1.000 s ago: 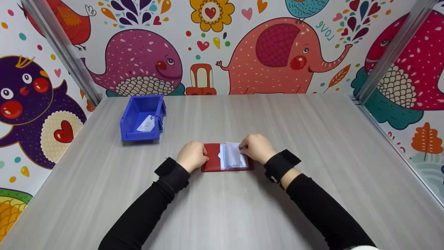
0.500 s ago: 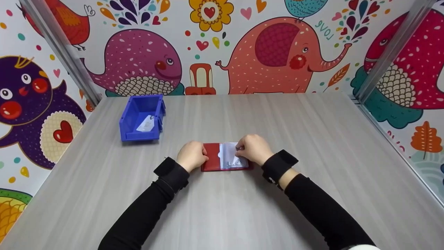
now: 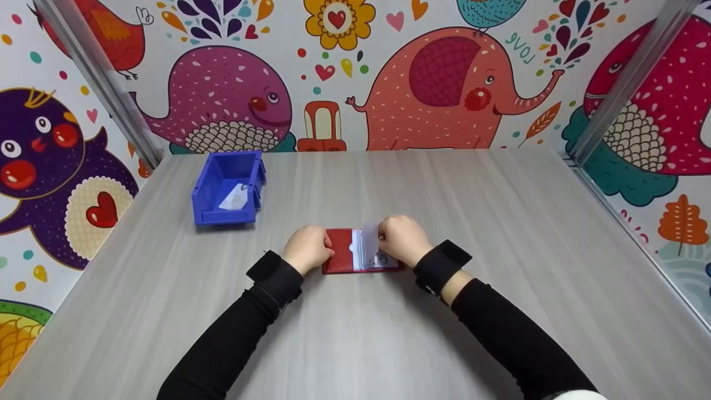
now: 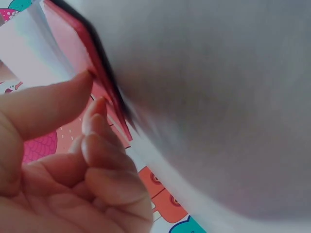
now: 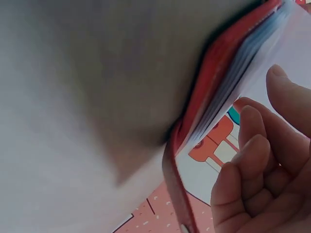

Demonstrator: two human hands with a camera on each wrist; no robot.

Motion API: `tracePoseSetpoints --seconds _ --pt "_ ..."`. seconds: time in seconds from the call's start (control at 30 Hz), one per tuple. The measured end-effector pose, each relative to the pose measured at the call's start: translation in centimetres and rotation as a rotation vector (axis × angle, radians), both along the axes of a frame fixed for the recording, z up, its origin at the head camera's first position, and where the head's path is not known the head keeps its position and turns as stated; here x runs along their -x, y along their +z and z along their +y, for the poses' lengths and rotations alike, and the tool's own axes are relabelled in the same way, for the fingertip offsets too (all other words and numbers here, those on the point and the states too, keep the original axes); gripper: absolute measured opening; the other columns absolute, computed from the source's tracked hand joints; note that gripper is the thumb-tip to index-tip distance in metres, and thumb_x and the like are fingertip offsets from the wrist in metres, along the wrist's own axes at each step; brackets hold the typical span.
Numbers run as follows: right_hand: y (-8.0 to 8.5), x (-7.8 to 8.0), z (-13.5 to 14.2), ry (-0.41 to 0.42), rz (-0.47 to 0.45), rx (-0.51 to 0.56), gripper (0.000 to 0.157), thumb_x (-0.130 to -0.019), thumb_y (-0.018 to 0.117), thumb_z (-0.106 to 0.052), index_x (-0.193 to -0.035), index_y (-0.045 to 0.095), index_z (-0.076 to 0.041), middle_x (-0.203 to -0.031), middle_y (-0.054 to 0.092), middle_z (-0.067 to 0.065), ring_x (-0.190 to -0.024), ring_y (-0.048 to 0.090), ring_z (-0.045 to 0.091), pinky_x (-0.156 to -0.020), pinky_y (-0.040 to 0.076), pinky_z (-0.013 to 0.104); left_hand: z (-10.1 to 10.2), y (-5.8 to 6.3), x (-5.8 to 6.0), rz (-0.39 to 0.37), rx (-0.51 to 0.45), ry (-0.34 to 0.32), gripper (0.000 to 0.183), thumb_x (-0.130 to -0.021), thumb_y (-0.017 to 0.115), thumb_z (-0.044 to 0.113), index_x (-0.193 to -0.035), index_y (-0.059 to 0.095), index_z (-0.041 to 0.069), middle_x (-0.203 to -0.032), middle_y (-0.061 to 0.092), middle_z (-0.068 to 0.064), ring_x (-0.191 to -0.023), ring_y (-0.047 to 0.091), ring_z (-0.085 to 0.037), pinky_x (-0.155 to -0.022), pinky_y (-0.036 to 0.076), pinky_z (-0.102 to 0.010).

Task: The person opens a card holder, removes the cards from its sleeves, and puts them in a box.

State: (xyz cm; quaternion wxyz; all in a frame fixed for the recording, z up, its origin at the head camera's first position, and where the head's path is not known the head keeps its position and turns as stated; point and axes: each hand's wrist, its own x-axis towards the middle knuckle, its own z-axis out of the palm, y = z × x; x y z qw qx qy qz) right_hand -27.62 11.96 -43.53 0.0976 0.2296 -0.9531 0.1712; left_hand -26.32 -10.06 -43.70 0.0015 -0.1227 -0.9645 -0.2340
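A small red card holder (image 3: 339, 253) lies spread on the table, with clear plastic sleeves on its right half. My left hand (image 3: 307, 248) pinches the cover's left edge; the left wrist view has the thumb on the red cover (image 4: 73, 39). At the right half, my right hand (image 3: 405, 240) holds a translucent sleeve (image 3: 370, 244) that stands raised from the stack. Under it a patterned insert shows partly. The right wrist view shows the stacked sleeves (image 5: 233, 70) edge-on, thumb against the lifted one, and a red strap (image 5: 177, 189) with a metal snap.
A blue plastic bin (image 3: 203, 191) stands at the back left, with a white tag (image 3: 234, 197) in it. Printed cartoon panels (image 3: 333, 78) wall the grey wood-grain table (image 3: 355, 333) at the back and sides, with metal posts at the corners.
My right hand has moved slightly left, and the sleeve has swung from lying nearly flat to standing up, uncovering the insert below. My left hand has stayed on the cover.
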Motion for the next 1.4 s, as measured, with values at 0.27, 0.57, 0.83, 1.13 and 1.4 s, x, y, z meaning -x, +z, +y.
tracePoseSetpoints --seconds 0.27,0.57,0.83,1.13,1.4 --pt "-0.2 -0.1 -0.9 0.103 0.003 -0.007 0.010 -0.082 0.078 -0.011 -0.076 0.074 -0.004 -0.072 0.062 0.005 -0.067 0.057 0.019 -0.065 0.050 0.038 -0.1 0.1 0.0 0.010 -0.007 -0.008 0.005 -0.077 0.077 0.007 -0.078 0.073 0.005 -0.081 0.070 -0.006 -0.080 0.065 -0.028 -0.074 0.050 -0.040" --pt "-0.4 -0.2 -1.2 0.169 -0.043 0.021 0.019 -0.081 0.082 -0.016 -0.097 0.079 -0.006 -0.087 0.070 0.007 -0.082 0.065 0.021 -0.075 0.053 0.037 -0.2 0.2 0.1 0.014 -0.003 -0.021 0.006 -0.076 0.078 0.008 -0.075 0.072 0.007 -0.079 0.070 -0.005 -0.080 0.066 -0.029 -0.076 0.051 -0.040" --pt "-0.4 -0.2 -1.4 0.203 -0.045 0.001 0.019 -0.080 0.082 -0.016 -0.097 0.079 -0.007 -0.085 0.068 0.005 -0.081 0.064 0.020 -0.074 0.052 0.036 -0.6 0.3 0.2 0.002 0.009 -0.017 0.004 -0.076 0.075 0.006 -0.075 0.071 0.005 -0.078 0.069 -0.005 -0.080 0.065 -0.028 -0.076 0.050 -0.039" --pt "-0.3 -0.2 -1.4 0.233 -0.053 -0.027 0.017 -0.083 0.080 -0.014 -0.098 0.079 -0.005 -0.085 0.069 0.006 -0.082 0.064 0.020 -0.073 0.053 0.036 -0.7 0.3 0.2 0.000 0.004 -0.030 0.005 -0.075 0.073 0.007 -0.076 0.071 0.002 -0.077 0.069 -0.006 -0.078 0.064 -0.028 -0.075 0.050 -0.040" --pt "-0.2 -0.3 -1.4 0.243 -0.062 -0.026 0.017 -0.083 0.080 -0.012 -0.098 0.079 -0.004 -0.087 0.070 0.007 -0.084 0.066 0.021 -0.075 0.053 0.037 -0.7 0.3 0.3 0.006 -0.004 -0.021 0.006 -0.078 0.073 0.005 -0.073 0.070 0.007 -0.076 0.068 -0.005 -0.077 0.064 -0.029 -0.075 0.050 -0.040"
